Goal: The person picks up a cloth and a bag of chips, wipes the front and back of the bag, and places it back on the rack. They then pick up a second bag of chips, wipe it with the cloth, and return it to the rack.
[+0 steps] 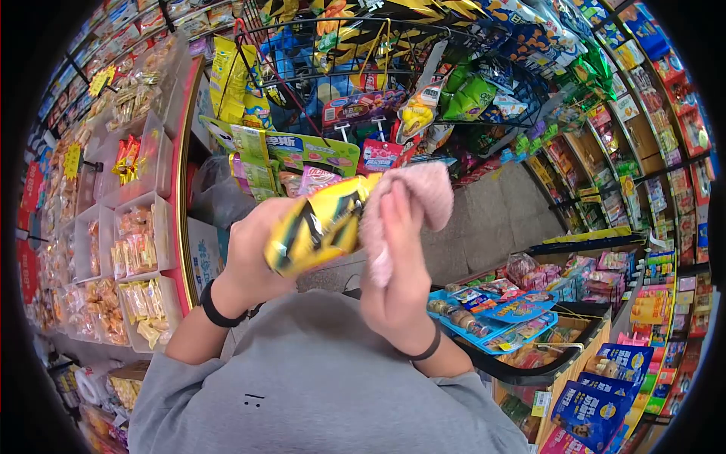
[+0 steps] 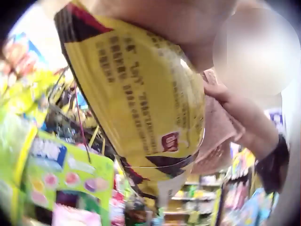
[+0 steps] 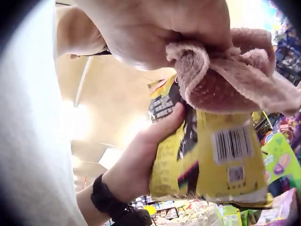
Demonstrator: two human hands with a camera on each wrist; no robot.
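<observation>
A yellow and black snack bag (image 1: pixel 318 227) is gripped in my left hand (image 1: pixel 257 238), in front of my chest. Its printed back shows in the left wrist view, and a barcode on the bag (image 3: pixel 209 155) faces the right wrist view. My right hand (image 1: pixel 397 265) holds a pink cloth (image 1: pixel 423 193) against the end of the bag. The cloth (image 3: pixel 202 80) is bunched under the right palm in the right wrist view and overlaps the bag's upper part. In the right wrist view, the left thumb lies over the bag's side.
Ahead stands a black wire basket (image 1: pixel 302 68) full of snack bags, with a green display card (image 1: pixel 318 153) below. Clear plastic bins (image 1: pixel 144 234) of wrapped snacks line the left. At the right are a blue tray (image 1: pixel 491 321) of small goods and packed shelves (image 1: pixel 643 174). Grey floor tiles (image 1: pixel 491 219) show between.
</observation>
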